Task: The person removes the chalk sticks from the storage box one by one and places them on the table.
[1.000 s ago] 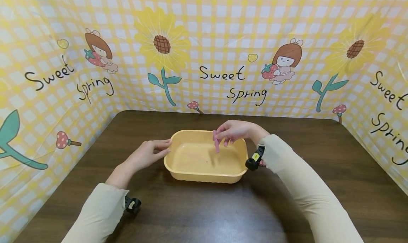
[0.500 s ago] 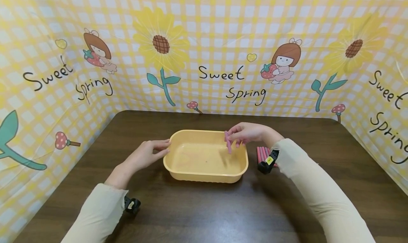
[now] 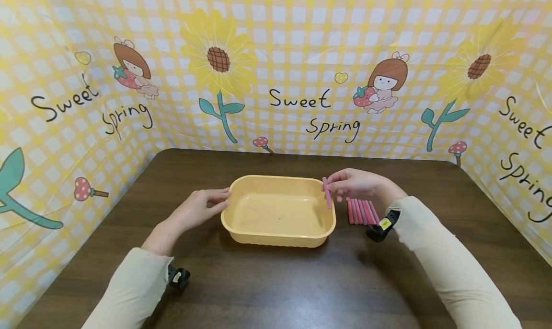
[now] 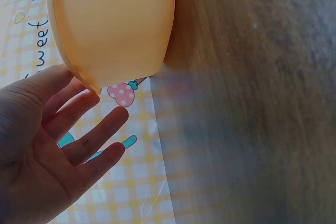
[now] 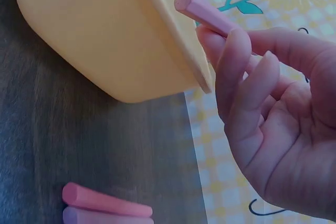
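Observation:
A yellow plastic basin [image 3: 278,218] stands on the table. My left hand [image 3: 200,209] pinches its left rim between thumb and forefinger, while the other fingers stay loosely extended beneath, as the left wrist view shows. Over the basin's right rim, my right hand [image 3: 355,182] pinches a pink six-sided stick [image 5: 207,15], like chalk, between thumb and fingertips; it points downward in the head view. Right of the basin lies a row of several pink and mauve sticks [image 3: 361,211], side by side on the tabletop. Two of them show low in the right wrist view.
The dark wooden table [image 3: 276,290] carries the basin and the row of sticks. A yellow checked cloth [image 3: 276,55] with sunflowers and lettering hangs behind it and on both sides. A black camera [image 3: 381,230] is strapped at the right wrist, close to the row.
My right hand has moved rightward with the pink stick, from above the basin's interior to its right rim. The row of sticks, formerly mostly covered by the arm, now shows. My left hand stays still.

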A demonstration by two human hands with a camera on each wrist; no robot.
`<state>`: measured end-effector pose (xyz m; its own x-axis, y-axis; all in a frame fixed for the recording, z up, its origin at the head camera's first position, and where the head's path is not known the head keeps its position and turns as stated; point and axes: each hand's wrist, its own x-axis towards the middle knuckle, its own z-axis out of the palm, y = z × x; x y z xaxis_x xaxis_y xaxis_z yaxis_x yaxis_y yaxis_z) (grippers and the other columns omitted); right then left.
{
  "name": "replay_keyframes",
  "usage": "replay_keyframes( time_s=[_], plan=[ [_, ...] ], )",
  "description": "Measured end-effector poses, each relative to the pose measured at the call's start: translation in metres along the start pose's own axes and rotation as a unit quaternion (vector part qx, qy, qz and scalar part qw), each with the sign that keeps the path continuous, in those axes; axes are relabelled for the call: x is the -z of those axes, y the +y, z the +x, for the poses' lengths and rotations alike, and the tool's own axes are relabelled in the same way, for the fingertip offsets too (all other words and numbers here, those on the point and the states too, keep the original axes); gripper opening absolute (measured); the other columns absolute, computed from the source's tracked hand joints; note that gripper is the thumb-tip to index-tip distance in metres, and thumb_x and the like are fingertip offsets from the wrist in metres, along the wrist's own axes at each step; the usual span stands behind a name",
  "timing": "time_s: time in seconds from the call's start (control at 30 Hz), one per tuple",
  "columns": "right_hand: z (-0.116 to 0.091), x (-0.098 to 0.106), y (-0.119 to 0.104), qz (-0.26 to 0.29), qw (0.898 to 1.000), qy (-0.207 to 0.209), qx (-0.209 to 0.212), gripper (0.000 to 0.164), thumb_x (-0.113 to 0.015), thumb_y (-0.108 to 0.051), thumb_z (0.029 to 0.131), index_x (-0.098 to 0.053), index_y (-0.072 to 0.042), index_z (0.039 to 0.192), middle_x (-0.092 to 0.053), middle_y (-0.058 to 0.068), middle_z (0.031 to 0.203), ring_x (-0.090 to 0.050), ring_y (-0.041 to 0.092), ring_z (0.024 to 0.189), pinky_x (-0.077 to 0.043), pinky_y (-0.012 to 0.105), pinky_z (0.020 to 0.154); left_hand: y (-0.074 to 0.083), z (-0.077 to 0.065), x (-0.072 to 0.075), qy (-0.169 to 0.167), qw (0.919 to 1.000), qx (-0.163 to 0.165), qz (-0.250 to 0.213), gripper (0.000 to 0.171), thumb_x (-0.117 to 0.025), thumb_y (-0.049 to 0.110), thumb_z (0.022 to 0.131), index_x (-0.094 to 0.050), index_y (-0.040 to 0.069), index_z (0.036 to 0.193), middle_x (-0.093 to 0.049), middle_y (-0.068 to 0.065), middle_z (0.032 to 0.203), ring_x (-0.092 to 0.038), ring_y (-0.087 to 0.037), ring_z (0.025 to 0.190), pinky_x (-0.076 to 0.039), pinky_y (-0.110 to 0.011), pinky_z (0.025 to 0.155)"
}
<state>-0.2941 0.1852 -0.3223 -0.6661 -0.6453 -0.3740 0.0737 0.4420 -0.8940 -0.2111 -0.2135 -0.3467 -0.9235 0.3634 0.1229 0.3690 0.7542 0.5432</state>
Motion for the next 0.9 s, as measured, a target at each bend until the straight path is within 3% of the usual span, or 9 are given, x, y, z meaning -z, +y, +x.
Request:
replay_keyframes(
  time_s=[0.17, 0.4, 0.53, 0.73, 0.9],
  plan=[
    [-0.011, 0.006, 0.008, -0.007, 1.0, -0.003, 0.013, 0.039, -0.047, -0.018, 0.098, -0.046, 0.01, 0.126, -0.068, -0.004, 0.085, -0.057, 0.004, 0.066, -0.05, 0.018, 0.064, 0.0, 0.0, 0.0, -0.001, 1.0, 0.002, -0.003, 0.04, -0.058, 0.018, 0.092, -0.055, 0.0, 0.128, -0.05, -0.019, 0.136, -0.053, -0.036, 0.121, -0.046, -0.049, 0.098],
    [-0.028, 0.015, 0.023, -0.032, 0.999, 0.02, 0.013, 0.041, -0.049, -0.023, 0.098, -0.048, 0.007, 0.125, -0.068, -0.005, 0.087, -0.057, 0.004, 0.07, -0.048, 0.017, 0.062, -0.001, 0.001, 0.0, 0.0, 1.0, 0.001, -0.003, 0.039, -0.058, 0.018, 0.092, -0.056, 0.0, 0.127, -0.05, -0.019, 0.136, -0.053, -0.036, 0.121, -0.046, -0.049, 0.098],
    [-0.037, 0.02, 0.032, -0.023, 0.999, 0.026, 0.023, 0.032, -0.048, -0.022, 0.098, -0.053, 0.001, 0.12, -0.068, -0.004, 0.091, -0.058, 0.004, 0.071, -0.049, 0.019, 0.062, -0.002, 0.0, 0.0, 0.002, 1.0, 0.001, -0.004, 0.04, -0.059, 0.02, 0.092, -0.057, 0.0, 0.127, -0.05, -0.019, 0.136, -0.054, -0.036, 0.12, -0.046, -0.049, 0.097],
    [-0.052, 0.026, 0.044, 0.0, 0.998, 0.047, 0.032, 0.033, -0.048, -0.021, 0.098, -0.051, 0.004, 0.12, -0.069, -0.005, 0.1, -0.059, 0.002, 0.07, -0.048, 0.017, 0.059, -0.001, 0.0, 0.0, 0.002, 1.0, 0.002, -0.005, 0.04, -0.059, 0.018, 0.092, -0.056, 0.0, 0.128, -0.05, -0.02, 0.136, -0.054, -0.036, 0.12, -0.047, -0.049, 0.097],
    [-0.062, 0.029, 0.054, 0.007, 0.998, 0.056, 0.033, 0.034, -0.044, -0.021, 0.1, -0.048, 0.006, 0.121, -0.063, -0.008, 0.085, -0.057, 0.002, 0.07, -0.048, 0.016, 0.058, -0.005, 0.002, -0.002, 0.002, 0.9999, 0.005, -0.009, 0.041, -0.059, 0.017, 0.092, -0.055, 0.001, 0.128, -0.05, -0.019, 0.137, -0.054, -0.035, 0.12, -0.047, -0.048, 0.096]
  ],
)
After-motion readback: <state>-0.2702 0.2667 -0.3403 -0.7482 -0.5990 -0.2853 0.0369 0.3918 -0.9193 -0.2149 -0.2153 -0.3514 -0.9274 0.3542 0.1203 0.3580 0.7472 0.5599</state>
